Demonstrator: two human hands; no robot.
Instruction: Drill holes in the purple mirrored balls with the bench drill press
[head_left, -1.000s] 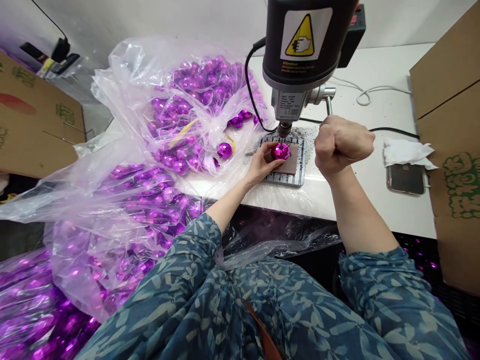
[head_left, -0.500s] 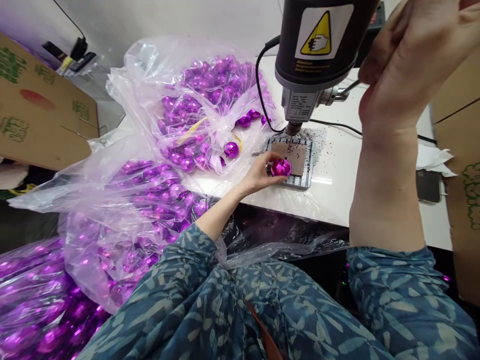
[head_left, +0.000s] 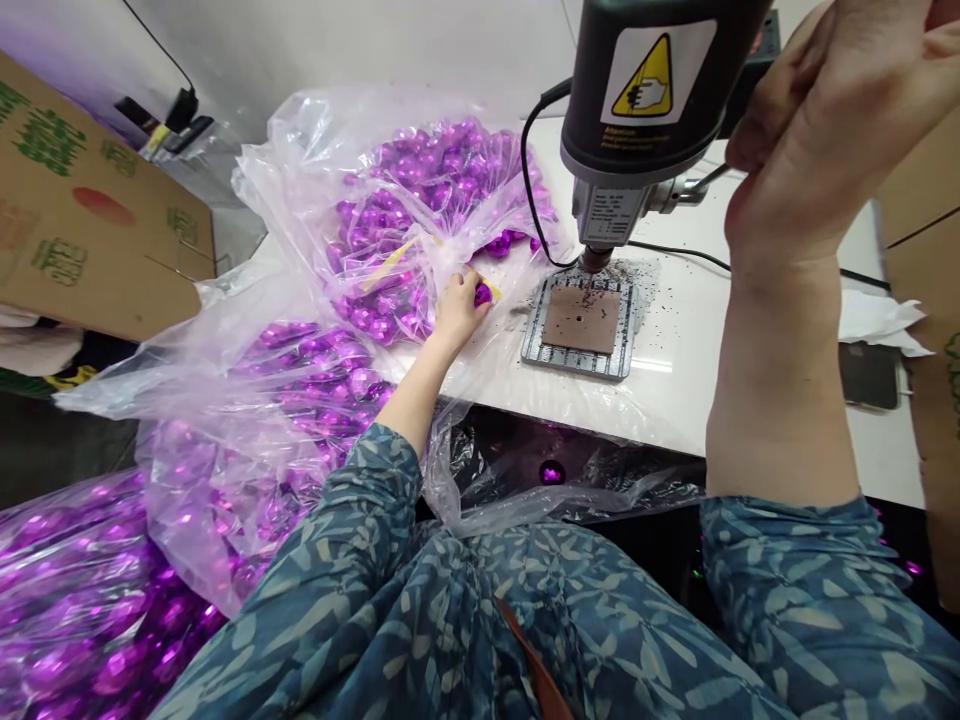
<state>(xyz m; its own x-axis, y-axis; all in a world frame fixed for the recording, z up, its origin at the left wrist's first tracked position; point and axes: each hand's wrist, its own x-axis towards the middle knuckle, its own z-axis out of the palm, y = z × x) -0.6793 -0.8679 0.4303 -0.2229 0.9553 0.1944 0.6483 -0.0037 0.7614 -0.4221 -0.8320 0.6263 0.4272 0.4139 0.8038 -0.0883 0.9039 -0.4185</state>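
My left hand (head_left: pixel 457 308) is closed round a purple faceted ball (head_left: pixel 482 293) at the mouth of a clear bag (head_left: pixel 285 130) full of such balls. High at the right, my right hand (head_left: pixel 795 130) is raised beside the black drill press (head_left: pixel 645 90), near its lever (head_left: pixel 709 180); its fingers are partly cut off and what they grip is hidden. Below the drill bit lies a brown square pad (head_left: pixel 581 320) with a small dark hole, on a grey slotted base plate (head_left: pixel 532 345). Dark shavings are scattered on and around the pad.
Another purple ball (head_left: pixel 552 472) is over the dark plastic-lined space below the table edge. More bagged balls (head_left: pixel 75 600) fill the lower left. Cardboard boxes (head_left: pixel 97 220) flank the table; a phone (head_left: pixel 870 375) and white tissue (head_left: pixel 881 318) lie at the right.
My left hand has moved left from the pad to the bag's mouth. The ball it held has left it, and one now shows below the table edge. My right hand stays by the drill.
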